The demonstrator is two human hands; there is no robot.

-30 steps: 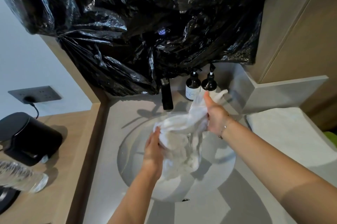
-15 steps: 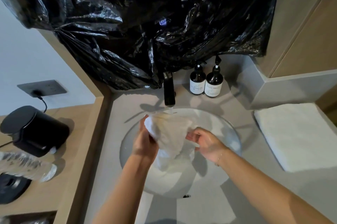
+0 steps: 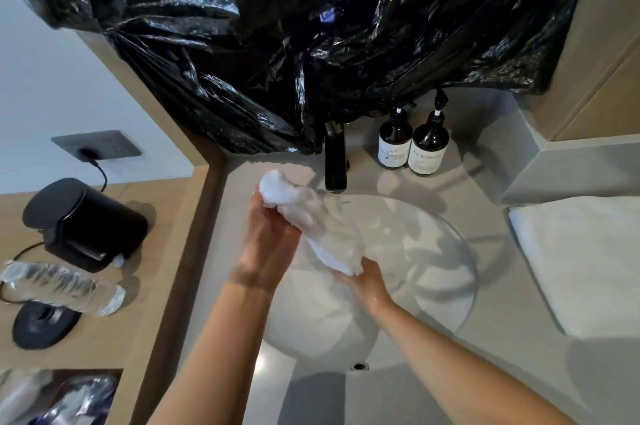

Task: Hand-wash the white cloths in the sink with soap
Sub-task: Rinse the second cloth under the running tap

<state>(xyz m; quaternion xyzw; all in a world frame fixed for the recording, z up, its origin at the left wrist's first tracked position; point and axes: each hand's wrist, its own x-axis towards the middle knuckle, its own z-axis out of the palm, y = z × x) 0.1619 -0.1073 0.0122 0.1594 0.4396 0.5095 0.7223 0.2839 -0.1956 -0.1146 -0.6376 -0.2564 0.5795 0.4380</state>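
White cloth (image 3: 311,227) (bunched, wet) over sink (image 3: 464,251)

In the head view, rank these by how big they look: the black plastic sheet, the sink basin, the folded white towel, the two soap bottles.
1. black plastic sheet, far the largest.
2. sink basin.
3. folded white towel, cut off by the frame edge, so its full size is unsure.
4. two soap bottles, alike; no ranking between them.

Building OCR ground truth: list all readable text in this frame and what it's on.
Right bottle label: "Room Mist", partly blurred, uncertain.
Left bottle label: script text, too blurred to read.
Sink rim by the tap: small brand mark, too small to read.
Socket: no text visible.
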